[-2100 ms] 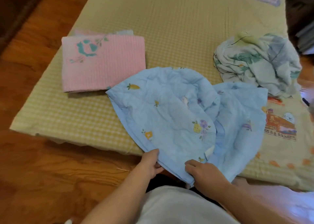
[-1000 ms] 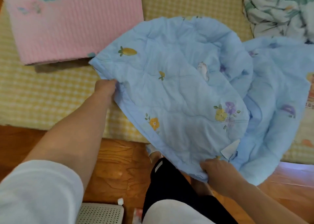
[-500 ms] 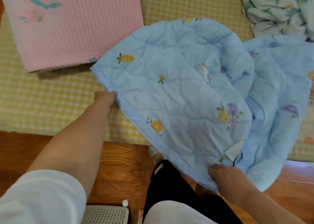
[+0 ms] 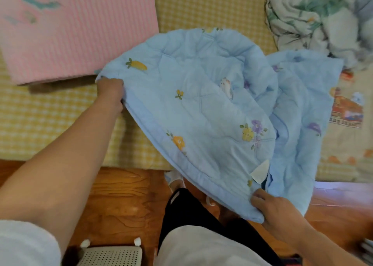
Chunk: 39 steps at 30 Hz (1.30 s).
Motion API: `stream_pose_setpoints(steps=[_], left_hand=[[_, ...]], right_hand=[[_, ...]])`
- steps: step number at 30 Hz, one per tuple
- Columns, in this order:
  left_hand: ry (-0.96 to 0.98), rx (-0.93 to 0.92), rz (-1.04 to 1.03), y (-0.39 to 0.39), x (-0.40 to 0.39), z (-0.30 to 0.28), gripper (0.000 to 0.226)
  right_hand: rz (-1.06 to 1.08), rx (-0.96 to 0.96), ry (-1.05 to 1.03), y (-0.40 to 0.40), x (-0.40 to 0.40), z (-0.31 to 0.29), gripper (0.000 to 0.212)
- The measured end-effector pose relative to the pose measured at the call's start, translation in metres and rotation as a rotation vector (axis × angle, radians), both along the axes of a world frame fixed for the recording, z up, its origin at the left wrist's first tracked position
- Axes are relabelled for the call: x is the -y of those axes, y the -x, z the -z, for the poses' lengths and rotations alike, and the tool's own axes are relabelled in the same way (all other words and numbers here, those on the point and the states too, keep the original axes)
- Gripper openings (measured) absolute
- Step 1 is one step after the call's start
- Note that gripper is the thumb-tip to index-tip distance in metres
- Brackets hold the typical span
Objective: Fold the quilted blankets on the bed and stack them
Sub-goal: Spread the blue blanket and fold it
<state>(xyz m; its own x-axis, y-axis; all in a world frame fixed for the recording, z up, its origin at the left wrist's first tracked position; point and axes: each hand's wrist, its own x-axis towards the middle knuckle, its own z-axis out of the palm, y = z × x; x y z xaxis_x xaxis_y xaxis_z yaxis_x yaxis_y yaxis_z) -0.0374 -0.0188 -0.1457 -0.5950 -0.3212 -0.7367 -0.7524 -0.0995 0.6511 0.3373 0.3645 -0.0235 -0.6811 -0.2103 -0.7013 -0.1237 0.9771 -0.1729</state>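
Note:
A light blue quilted blanket [image 4: 201, 104] with small flower and carrot prints lies rumpled on the bed's near edge and hangs over the floor. My left hand [image 4: 111, 90] grips its far left corner. My right hand [image 4: 270, 207] grips the near corner of the same hem, so the edge runs taut between them. A folded pink blanket [image 4: 80, 29] lies flat at the upper left. A crumpled white and green floral blanket [image 4: 314, 17] sits at the upper right.
The bed carries a yellow checked cover [image 4: 50, 124] with a printed picture [image 4: 347, 108] at the right. Wooden floor [image 4: 125, 197] lies below the bed edge. A white perforated box [image 4: 111, 255] stands by my legs.
My left hand slid along the blue blanket's hem from beside my right hand out to the far left corner. My right hand kept its hold on the near corner. The view tilted down.

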Motion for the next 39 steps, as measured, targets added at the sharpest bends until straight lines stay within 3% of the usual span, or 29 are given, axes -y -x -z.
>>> stream_pose_setpoints(steps=[4,6,7,9,11,13,16,19,23,27,29,32,35,39], left_hand=[[-0.139,-0.308,-0.120,0.079,0.032,-0.126,0.029],[-0.138,-0.349,-0.103,0.083,0.039,-0.171,0.021],[-0.116,-0.275,-0.011,0.068,0.034,-0.177,0.017],[-0.154,-0.028,0.045,0.007,0.013,-0.170,0.037],[-0.323,0.198,0.014,-0.075,-0.015,-0.159,0.062],[-0.565,0.327,0.034,-0.156,-0.042,-0.159,0.074],[-0.718,0.440,0.209,-0.240,-0.082,-0.170,0.054],[-0.476,0.374,0.168,-0.263,-0.102,-0.146,0.030],[-0.055,0.270,0.036,-0.243,-0.048,-0.099,0.028],[0.464,0.350,0.243,-0.230,0.043,-0.075,0.038],[0.587,0.281,0.285,-0.228,0.049,-0.085,0.035],[0.506,0.064,0.369,-0.225,0.024,-0.096,0.035],[0.458,0.001,0.390,-0.219,-0.013,-0.105,0.030],[0.524,-0.156,0.400,-0.199,-0.053,-0.152,0.025]], right_hand=[[0.081,-0.240,0.264,0.040,0.022,-0.051,0.042],[0.041,-0.354,0.366,0.077,0.040,-0.079,0.035],[0.016,-0.409,0.417,0.093,0.049,-0.090,0.034],[-0.076,-0.462,0.475,0.119,0.065,-0.100,0.024],[-0.212,-0.485,0.423,0.134,0.078,-0.092,0.010],[-0.269,-0.464,0.365,0.136,0.092,-0.070,0.011],[-0.254,-0.398,0.331,0.123,0.118,-0.033,0.008],[-0.272,-0.354,0.230,0.106,0.136,-0.013,0.022],[-0.061,-0.213,0.211,0.091,0.095,-0.018,0.020],[0.002,0.150,-0.374,0.068,-0.028,-0.056,0.030],[0.029,0.223,-0.643,0.050,-0.097,-0.088,0.035],[0.137,0.181,-0.803,0.043,-0.168,-0.136,0.037],[0.199,0.076,-0.843,0.072,-0.194,-0.166,0.033],[0.308,-0.476,-0.674,0.159,-0.184,-0.229,0.031]])
